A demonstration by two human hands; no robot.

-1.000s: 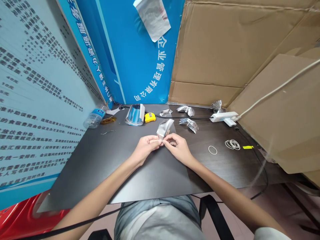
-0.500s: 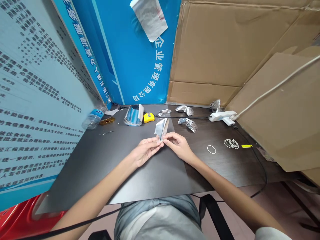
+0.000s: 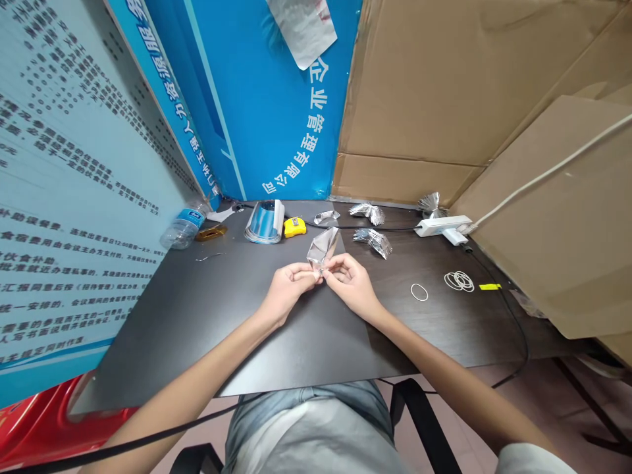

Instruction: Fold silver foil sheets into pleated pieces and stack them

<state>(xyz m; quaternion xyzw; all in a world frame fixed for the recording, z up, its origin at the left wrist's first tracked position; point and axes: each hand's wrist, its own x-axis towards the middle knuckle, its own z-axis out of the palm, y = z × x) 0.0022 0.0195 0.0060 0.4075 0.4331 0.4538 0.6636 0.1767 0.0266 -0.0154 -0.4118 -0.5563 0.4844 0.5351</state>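
A piece of shiny silver foil sheet stands up between my hands, its upper part flared and its lower end pinched narrow. My left hand grips that lower end from the left between thumb and fingers. From the other side my right hand pinches the same end, fingertips almost touching those of the left. Just beyond lies a small folded foil piece. Two pleated foil bundles, one behind and one nearer, rest to the right of it.
A stack of curled foil sheets and a yellow tape measure sit at the back. At left are a plastic bottle and brown tape. White rubber bands, a power strip and another foil bundle lie right.
The foil between my hands has turned and spread wider at the top. My left hand has rolled over, its back now more in view, and its fingers have curled in.
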